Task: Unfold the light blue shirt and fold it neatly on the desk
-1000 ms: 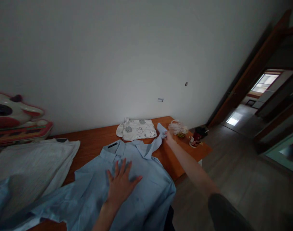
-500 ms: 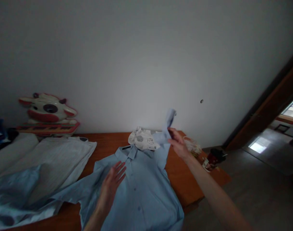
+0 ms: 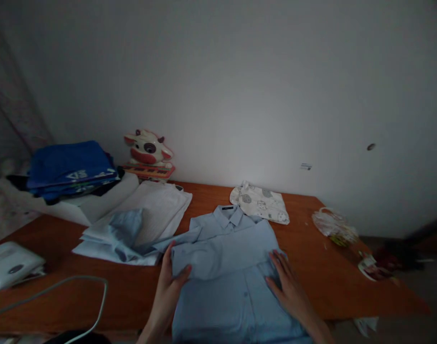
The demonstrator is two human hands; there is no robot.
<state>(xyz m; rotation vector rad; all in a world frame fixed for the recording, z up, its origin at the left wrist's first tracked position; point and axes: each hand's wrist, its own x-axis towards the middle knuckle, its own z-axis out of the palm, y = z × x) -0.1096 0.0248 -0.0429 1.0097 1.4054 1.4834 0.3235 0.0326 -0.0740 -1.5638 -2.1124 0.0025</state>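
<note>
A light blue button-up shirt [image 3: 236,306] lies front up on the wooden table, collar pointing to the wall. One sleeve [image 3: 222,253] is folded flat across its chest, with the cuff end at the left. There my left hand [image 3: 170,282] holds the cuff's edge, thumb on top and the other fingers along the side, partly hidden. My right hand [image 3: 288,286] rests open on the shirt's right side, fingers spread just below the folded sleeve. The other sleeve [image 3: 127,234] stretches out left, over some white folded cloth [image 3: 161,205].
Behind the collar lies a patterned white cloth [image 3: 263,203]. A cow-shaped toy keyboard [image 3: 148,155] and a stack of blue clothes [image 3: 71,167] stand at left. A white device [image 3: 14,265] and cable [image 3: 103,296] are nearer. On the right sits a plastic bag [image 3: 333,224] on the table [image 3: 311,258].
My right hand has brought the raised sleeve down across the shirt, let it go and now lies flat. My left hand has moved onto the cuff. The view has turned left.
</note>
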